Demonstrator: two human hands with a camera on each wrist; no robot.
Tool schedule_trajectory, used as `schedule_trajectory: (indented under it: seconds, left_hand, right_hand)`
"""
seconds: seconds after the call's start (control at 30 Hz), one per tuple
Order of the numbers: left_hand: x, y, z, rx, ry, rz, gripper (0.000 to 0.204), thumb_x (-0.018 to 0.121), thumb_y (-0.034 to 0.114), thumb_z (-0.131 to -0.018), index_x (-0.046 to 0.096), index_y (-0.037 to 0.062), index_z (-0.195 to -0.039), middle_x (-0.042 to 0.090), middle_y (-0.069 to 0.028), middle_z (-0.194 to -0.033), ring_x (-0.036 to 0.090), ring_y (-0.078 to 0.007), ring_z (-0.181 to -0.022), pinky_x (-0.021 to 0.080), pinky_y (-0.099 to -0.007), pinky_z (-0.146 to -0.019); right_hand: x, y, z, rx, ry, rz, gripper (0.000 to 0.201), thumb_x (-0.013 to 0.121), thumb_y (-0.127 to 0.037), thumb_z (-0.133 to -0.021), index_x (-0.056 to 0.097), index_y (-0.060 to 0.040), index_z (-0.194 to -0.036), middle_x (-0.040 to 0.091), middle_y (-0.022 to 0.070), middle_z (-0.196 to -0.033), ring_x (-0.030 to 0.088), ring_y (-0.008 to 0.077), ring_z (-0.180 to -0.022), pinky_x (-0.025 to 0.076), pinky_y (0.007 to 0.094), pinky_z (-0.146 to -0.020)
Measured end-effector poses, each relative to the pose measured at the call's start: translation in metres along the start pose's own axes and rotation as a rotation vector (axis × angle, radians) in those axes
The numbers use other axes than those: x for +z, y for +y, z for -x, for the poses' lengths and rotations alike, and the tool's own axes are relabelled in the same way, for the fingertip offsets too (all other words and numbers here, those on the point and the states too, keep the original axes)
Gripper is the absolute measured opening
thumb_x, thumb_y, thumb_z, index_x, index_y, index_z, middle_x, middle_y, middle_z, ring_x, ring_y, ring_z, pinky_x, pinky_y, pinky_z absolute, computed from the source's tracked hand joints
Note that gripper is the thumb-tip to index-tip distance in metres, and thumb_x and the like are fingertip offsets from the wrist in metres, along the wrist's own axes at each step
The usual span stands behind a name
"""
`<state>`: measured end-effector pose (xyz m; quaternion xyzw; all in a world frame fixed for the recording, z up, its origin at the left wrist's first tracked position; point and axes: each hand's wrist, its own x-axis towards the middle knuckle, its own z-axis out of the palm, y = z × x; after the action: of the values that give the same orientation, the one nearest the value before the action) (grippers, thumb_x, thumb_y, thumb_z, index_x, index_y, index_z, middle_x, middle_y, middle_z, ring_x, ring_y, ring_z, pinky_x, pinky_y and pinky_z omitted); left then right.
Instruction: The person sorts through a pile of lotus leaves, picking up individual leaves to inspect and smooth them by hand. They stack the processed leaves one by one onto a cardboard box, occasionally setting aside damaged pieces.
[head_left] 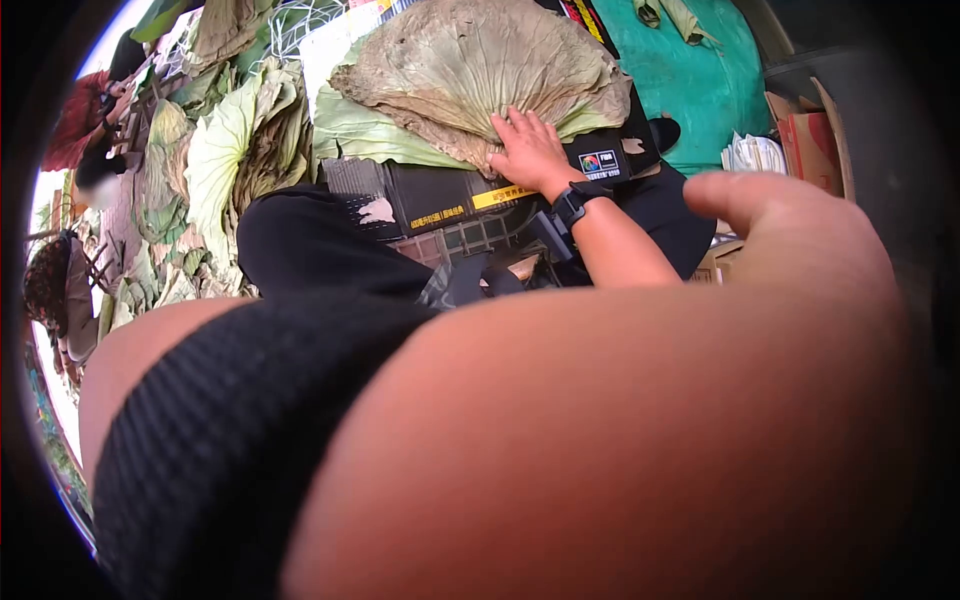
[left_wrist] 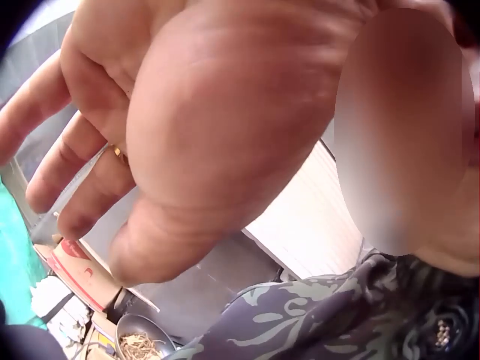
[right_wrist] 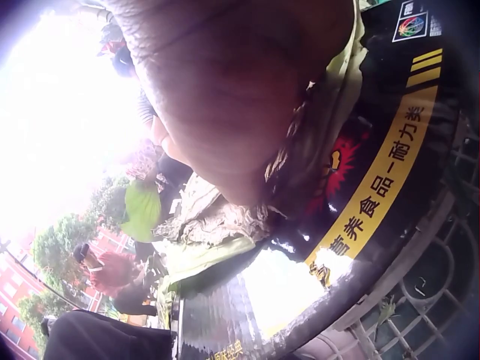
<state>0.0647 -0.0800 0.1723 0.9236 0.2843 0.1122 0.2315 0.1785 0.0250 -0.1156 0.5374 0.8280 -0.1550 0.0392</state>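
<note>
My right hand [head_left: 532, 155] rests on a large dried lotus leaf [head_left: 480, 60], fingers spread and straight. The leaf is brown and wrinkled, with veins running out from near the fingertips. Below it lie paler green leaves [head_left: 385, 130], all on a black printed carton [head_left: 430, 195]. In the right wrist view the heel of the right hand [right_wrist: 217, 97] covers much of the leaf. My left arm crosses close in front of the head camera, its hand [head_left: 800, 225] raised at the right. The left wrist view shows that left hand [left_wrist: 195, 120] near the face, fingers loosely extended, holding nothing.
More dried lotus leaves [head_left: 235, 140] are heaped at the left. A plastic crate [head_left: 470, 238] supports the carton across dark-trousered legs. Green sheeting [head_left: 700, 90] and an open cardboard box [head_left: 812, 150] stand at the right. Another person [head_left: 85, 120] is at the far left.
</note>
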Motion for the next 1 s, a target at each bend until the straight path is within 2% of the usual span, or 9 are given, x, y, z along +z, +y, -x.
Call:
schedule_trajectory:
  seconds: [0.2,0.33,0.5,0.6,0.63,0.8,1.0]
  left_hand:
    - [0.007,0.003,-0.004,0.043,-0.054,0.056,0.017,0.059,0.009,-0.068,0.055,0.0033,-0.083,0.059,-0.0135,-0.074,0.059,-0.0306,-0.069,0.049,-0.0370,-0.061]
    - [0.008,0.004,-0.007,0.075,-0.084,0.055,0.017,0.059,0.009,-0.068,0.055,0.0032,-0.084,0.059,-0.0137,-0.074,0.059,-0.0308,-0.069,0.049,-0.0372,-0.061]
    - [0.004,0.000,-0.001,0.033,-0.091,0.017,0.018,0.059,0.009,-0.069,0.054,0.0030,-0.084,0.059,-0.0140,-0.073,0.059,-0.0312,-0.068,0.049,-0.0374,-0.061]
    - [0.003,0.003,-0.008,0.067,-0.114,0.004,0.018,0.059,0.009,-0.069,0.054,0.0030,-0.085,0.058,-0.0141,-0.072,0.059,-0.0314,-0.068,0.049,-0.0376,-0.061]
    - [0.000,0.002,-0.008,0.060,-0.128,-0.015,0.018,0.060,0.009,-0.069,0.054,0.0029,-0.085,0.058,-0.0142,-0.072,0.059,-0.0314,-0.068,0.049,-0.0377,-0.061]
    - [0.000,0.007,-0.024,0.117,-0.162,-0.016,0.018,0.060,0.009,-0.069,0.054,0.0028,-0.085,0.058,-0.0145,-0.071,0.059,-0.0318,-0.067,0.048,-0.0379,-0.061]
    - [-0.003,0.010,-0.032,0.129,-0.203,-0.030,0.018,0.060,0.009,-0.069,0.054,0.0027,-0.086,0.058,-0.0148,-0.070,0.059,-0.0321,-0.066,0.048,-0.0382,-0.061]
  right_hand:
    - [-0.007,-0.006,0.004,0.004,0.049,-0.100,0.063,0.053,-0.038,-0.078,0.034,-0.0165,-0.134,0.027,0.0131,-0.141,0.022,0.0339,-0.131,0.014,0.0447,-0.107]
    - [-0.010,-0.006,0.004,-0.002,0.008,-0.061,0.064,0.049,-0.039,-0.079,0.031,-0.0146,-0.135,0.024,0.0152,-0.142,0.020,0.0352,-0.131,0.015,0.0460,-0.107]
    - [-0.009,-0.008,0.001,0.015,0.006,-0.055,0.065,0.050,-0.040,-0.079,0.032,-0.0157,-0.136,0.025,0.0146,-0.142,0.021,0.0343,-0.131,0.015,0.0462,-0.107]
    - [-0.013,-0.007,0.004,0.018,-0.020,-0.063,0.065,0.050,-0.040,-0.079,0.031,-0.0154,-0.136,0.024,0.0143,-0.142,0.020,0.0338,-0.131,0.016,0.0454,-0.107]
    - [-0.013,-0.008,0.004,0.025,-0.014,-0.110,0.065,0.052,-0.039,-0.078,0.032,-0.0149,-0.135,0.023,0.0129,-0.143,0.019,0.0326,-0.132,0.013,0.0450,-0.107]
    - [-0.016,-0.010,0.006,0.049,-0.043,-0.119,0.065,0.052,-0.039,-0.080,0.031,-0.0144,-0.136,0.021,0.0125,-0.144,0.016,0.0317,-0.133,0.011,0.0447,-0.108]
    - [-0.011,-0.008,0.005,-0.005,0.010,-0.121,0.065,0.052,-0.038,-0.078,0.033,-0.0145,-0.135,0.023,0.0144,-0.143,0.020,0.0333,-0.132,0.014,0.0457,-0.107]
